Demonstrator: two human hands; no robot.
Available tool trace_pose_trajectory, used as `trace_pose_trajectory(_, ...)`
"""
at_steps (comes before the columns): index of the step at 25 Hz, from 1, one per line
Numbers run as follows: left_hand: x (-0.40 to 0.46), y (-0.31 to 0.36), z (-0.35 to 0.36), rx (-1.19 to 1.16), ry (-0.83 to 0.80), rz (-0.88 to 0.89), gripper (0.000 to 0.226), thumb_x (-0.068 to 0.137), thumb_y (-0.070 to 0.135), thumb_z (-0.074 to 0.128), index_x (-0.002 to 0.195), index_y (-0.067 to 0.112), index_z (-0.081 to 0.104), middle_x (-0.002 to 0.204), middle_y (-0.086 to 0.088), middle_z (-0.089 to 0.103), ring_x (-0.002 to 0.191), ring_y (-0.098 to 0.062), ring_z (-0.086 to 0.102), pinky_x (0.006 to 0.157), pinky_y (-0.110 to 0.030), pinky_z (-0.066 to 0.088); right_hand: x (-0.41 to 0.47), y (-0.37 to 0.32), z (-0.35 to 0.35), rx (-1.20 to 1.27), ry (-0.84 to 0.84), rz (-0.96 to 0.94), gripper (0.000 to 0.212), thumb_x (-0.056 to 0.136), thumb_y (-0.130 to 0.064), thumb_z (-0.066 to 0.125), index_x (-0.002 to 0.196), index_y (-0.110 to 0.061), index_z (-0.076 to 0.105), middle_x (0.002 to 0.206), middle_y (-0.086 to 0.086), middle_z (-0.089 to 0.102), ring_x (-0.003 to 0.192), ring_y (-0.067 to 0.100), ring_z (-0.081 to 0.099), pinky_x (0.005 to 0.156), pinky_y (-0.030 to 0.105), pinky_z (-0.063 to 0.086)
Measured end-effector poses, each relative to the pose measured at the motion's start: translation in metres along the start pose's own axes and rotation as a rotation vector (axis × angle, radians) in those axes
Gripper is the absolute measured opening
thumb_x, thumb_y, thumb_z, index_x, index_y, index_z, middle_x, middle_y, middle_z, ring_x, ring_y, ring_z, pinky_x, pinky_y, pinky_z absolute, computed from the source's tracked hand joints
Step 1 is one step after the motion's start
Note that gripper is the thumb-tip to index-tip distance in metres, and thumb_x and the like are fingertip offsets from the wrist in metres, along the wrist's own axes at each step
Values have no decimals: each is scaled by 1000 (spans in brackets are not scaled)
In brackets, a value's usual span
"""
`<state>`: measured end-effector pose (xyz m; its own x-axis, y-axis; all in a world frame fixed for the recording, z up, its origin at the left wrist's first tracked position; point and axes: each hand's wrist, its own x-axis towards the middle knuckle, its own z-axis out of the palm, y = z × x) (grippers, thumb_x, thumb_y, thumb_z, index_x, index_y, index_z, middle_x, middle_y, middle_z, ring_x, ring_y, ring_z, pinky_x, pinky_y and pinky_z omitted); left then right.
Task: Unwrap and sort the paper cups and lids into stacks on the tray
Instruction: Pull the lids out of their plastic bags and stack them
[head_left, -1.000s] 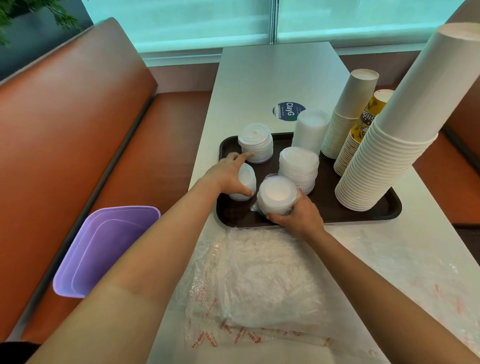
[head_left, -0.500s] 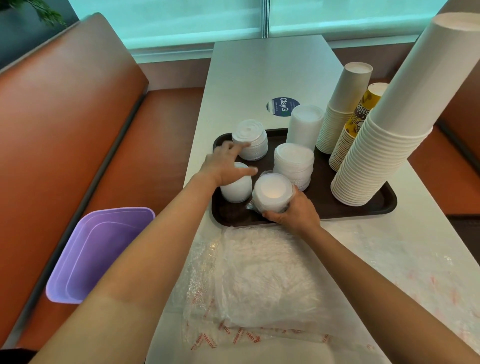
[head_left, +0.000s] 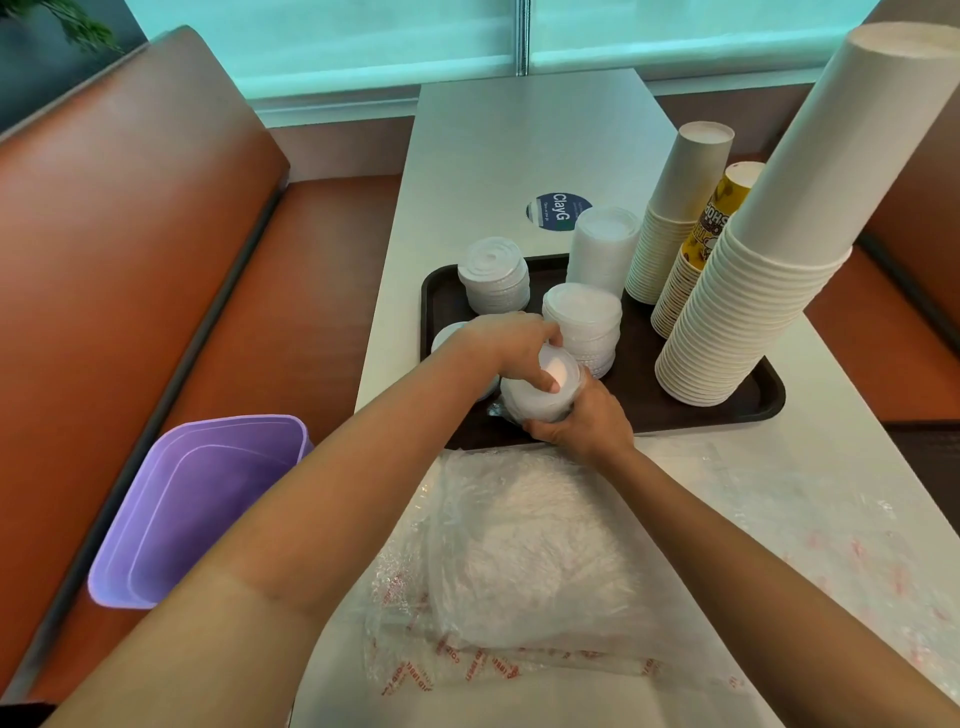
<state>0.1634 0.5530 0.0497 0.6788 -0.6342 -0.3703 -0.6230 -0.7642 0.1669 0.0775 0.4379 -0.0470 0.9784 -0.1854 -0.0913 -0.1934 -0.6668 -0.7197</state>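
Both grips hold one wrapped stack of lids (head_left: 540, 389) at the near edge of the tray (head_left: 769, 400): the right grip (head_left: 587, 426) curls round its base, the left grip (head_left: 511, 345) pinches its top.

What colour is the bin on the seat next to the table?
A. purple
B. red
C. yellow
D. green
A: the bin on the orange seat to the left of the table is plainly purple.
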Motion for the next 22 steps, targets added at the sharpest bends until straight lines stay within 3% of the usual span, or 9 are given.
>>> trace_pose_trajectory(6, -2, 7, -10, -40, 3, 39, 53, 70, 35, 80, 105, 22, 41, 108, 0, 49, 95, -19, 47, 79, -33, 41, 1, -3, -3, 20, -22, 4, 89, 57, -41, 86, 133, -20, 44, 127, 2, 58, 116, 23, 54, 96, 41, 45)
trace_pose_trajectory(9, -11, 13, -14, -100, -32, 37, 47, 81, 17, 67, 121, 18, 42, 112, -5, 52, 92, -19, 48, 73, -30, 38, 0, -3, -4, 29, -31, 17, 88, 57, -41, 86, 133, -22, 44, 125, 1, 58, 115, 23, 54, 95, 41, 47)
trace_pose_trajectory(11, -22, 12, -21, -250, 3, 18, 48, 85, 5, 53, 130, 17, 43, 122, -5, 52, 100, -20, 49, 76, -23, 37, 0, -4, -4, 29, -21, 25, 86, 56, -42, 85, 130, -22, 47, 124, 1, 58, 113, 24, 54, 92, 39, 47)
trace_pose_trajectory(14, -40, -6, -31, -592, 344, -66, 47, 86, -2, 51, 130, 14, 50, 119, -2, 53, 107, -15, 49, 71, -10, 36, 1, -4, -3, 25, -12, 38, 83, 55, -40, 84, 127, -20, 48, 125, 2, 58, 116, 25, 53, 93, 39, 46)
trace_pose_trajectory(16, -44, -22, -30, -710, 591, -161, 46, 85, -2, 51, 128, 13, 50, 119, -6, 54, 103, -16, 50, 75, -14, 37, 2, -3, -1, 6, -14, 34, 86, 54, -42, 83, 130, -21, 46, 127, 2, 56, 118, 25, 51, 97, 39, 44)
trace_pose_trajectory(20, -51, -41, 3, -544, 812, -172, 41, 85, -9, 48, 123, 4, 54, 123, -12, 56, 113, -26, 51, 89, -9, 28, 3, -1, 0, 2, -22, 47, 89, 53, -43, 83, 132, -21, 46, 128, 2, 56, 119, 25, 51, 99, 40, 43)
trace_pose_trajectory(22, -53, -46, 25, -479, 849, -140, 42, 81, -13, 47, 117, 5, 59, 118, -13, 57, 108, -28, 54, 90, -14, 33, 3, 0, 0, 7, -22, 43, 90, 53, -44, 83, 132, -22, 46, 129, 1, 56, 119, 25, 51, 99, 40, 43)
